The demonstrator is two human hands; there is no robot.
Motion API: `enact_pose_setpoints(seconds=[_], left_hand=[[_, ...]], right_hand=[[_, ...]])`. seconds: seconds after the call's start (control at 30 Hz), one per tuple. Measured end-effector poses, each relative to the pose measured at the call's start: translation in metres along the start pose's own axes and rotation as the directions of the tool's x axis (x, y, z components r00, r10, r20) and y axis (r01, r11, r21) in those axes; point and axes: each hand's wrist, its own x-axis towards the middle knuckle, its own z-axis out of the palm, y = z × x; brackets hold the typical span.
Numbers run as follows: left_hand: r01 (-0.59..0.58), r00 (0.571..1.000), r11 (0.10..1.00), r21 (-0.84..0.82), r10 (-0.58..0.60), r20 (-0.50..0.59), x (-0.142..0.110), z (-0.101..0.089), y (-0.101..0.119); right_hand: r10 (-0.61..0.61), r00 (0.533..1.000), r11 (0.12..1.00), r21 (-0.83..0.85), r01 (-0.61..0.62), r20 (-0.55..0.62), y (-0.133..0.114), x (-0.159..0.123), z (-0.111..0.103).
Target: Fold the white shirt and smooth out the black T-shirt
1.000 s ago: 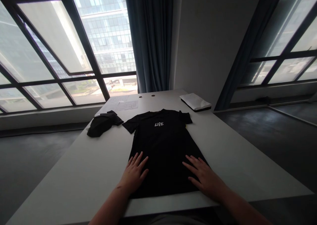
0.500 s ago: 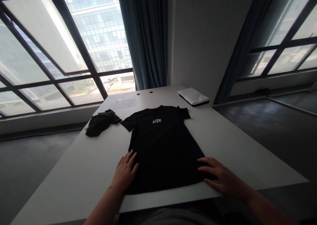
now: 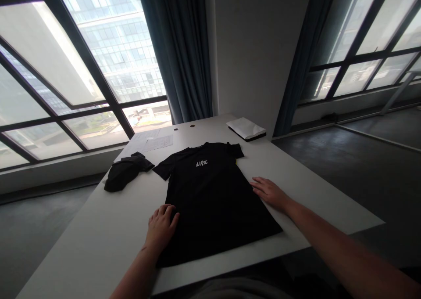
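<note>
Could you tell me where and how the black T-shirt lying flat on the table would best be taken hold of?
Probably by pinching the black T-shirt at its two side edges, from left and right: it lies flat, chest up, with the left hand and right hand already there.

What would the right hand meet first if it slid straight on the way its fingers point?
The right hand points left, at the black T-shirt. Its fingertips already seem to reach the shirt's side edge, so it would meet that first, though contact is unclear.

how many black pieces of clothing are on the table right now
2. A black T-shirt lies flat at the table's middle, the left hand and right hand at its side edges. A crumpled black garment lies left of it.
</note>
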Motion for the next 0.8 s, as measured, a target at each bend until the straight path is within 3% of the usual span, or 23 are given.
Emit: enact_pose_setpoints(seconds=[0.1, 0.2, 0.3, 0.4, 0.6, 0.8], left_hand=[[0.048, 0.999, 0.998, 0.04, -0.048, 0.014, 0.029, -0.007, -0.001], [0.061, 0.998, 0.997, 0.057, -0.061, -0.006, 0.061, -0.007, -0.008], [0.082, 0.997, 0.996, 0.032, -0.082, -0.016, 0.081, -0.002, -0.019], [0.093, 0.995, 0.996, 0.012, -0.092, -0.026, 0.086, 0.004, -0.026], [0.079, 0.996, 0.997, 0.016, -0.078, -0.038, 0.08, 0.008, -0.03], [0.071, 0.996, 0.997, -0.006, -0.071, -0.048, 0.082, 0.007, -0.033]], right_hand=[[-0.057, 0.998, 0.997, 0.059, 0.056, 0.026, 0.016, 0.06, 0.011], [-0.005, 1.0, 0.995, 0.104, 0.008, -0.025, 0.024, 0.11, 0.021], [0.052, 0.998, 0.999, 0.02, -0.051, -0.032, 0.027, 0.141, 0.032], [0.094, 0.996, 0.994, -0.061, -0.094, -0.009, 0.03, 0.157, 0.039], [0.26, 0.962, 0.957, -0.115, -0.268, -0.077, 0.042, 0.177, 0.041], [0.252, 0.965, 0.966, -0.048, -0.255, -0.07, 0.053, 0.195, 0.04]])
